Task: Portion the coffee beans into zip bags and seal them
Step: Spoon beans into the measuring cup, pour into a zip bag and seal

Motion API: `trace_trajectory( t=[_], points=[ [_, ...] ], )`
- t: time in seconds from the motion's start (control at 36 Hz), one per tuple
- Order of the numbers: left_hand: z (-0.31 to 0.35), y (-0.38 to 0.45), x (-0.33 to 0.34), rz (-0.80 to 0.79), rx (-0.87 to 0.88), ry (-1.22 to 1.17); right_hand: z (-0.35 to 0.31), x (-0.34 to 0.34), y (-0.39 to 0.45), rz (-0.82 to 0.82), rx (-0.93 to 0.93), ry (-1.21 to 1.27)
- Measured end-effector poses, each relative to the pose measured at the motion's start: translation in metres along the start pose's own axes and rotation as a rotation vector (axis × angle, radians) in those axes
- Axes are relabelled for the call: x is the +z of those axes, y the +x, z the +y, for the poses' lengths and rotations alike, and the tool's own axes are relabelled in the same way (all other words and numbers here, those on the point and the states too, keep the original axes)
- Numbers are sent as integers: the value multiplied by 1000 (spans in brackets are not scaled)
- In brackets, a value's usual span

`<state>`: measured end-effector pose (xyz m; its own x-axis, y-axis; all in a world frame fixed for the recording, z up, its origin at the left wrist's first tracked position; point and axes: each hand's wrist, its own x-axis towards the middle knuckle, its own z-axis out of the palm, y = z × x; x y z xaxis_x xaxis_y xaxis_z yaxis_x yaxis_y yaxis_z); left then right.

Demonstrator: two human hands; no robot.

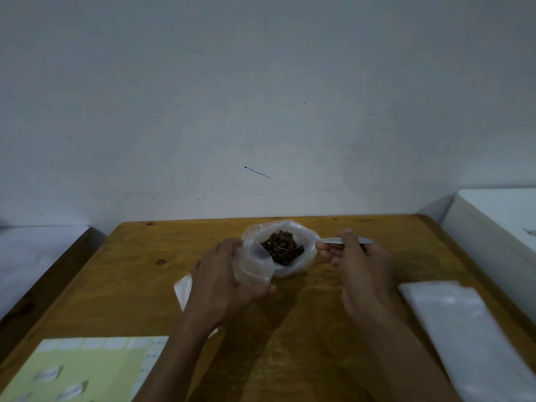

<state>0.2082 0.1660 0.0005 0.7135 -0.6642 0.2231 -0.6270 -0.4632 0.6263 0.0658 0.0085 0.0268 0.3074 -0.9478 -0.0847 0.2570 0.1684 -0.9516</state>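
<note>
Two hands share this scoop: our left hand (223,281) grips the zip bag (255,265) beside the coffee beans (282,246) mid-bench, right hand (359,265) fingers pinching the spoon (342,241), so we should level the bowl before lifting across.

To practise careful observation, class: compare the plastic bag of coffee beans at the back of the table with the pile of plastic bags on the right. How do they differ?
The bag of coffee beans stands open and bulging; the pile of plastic bags lies flat. The first holds brown beans; the pile looks empty. The first has a spoon reaching into it, held by the right hand; the pile is untouched. Both are pale translucent plastic on the wooden table.
</note>
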Motion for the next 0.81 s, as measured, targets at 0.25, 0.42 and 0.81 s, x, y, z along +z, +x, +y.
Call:
trace_trajectory(
  t=[0.25, 0.42, 0.81],
  points=[
    [6, -2, -2, 14, -43, -42, -7, 3, -31, -329, -315, -278],
    [8, -4, -3, 36, -30, -53, -6, 2, -31, -245, -469, -305],
    [-8, -2, 0, 8, -16, 6, 41, -2, 0, -79, -306, -534]
  ],
)
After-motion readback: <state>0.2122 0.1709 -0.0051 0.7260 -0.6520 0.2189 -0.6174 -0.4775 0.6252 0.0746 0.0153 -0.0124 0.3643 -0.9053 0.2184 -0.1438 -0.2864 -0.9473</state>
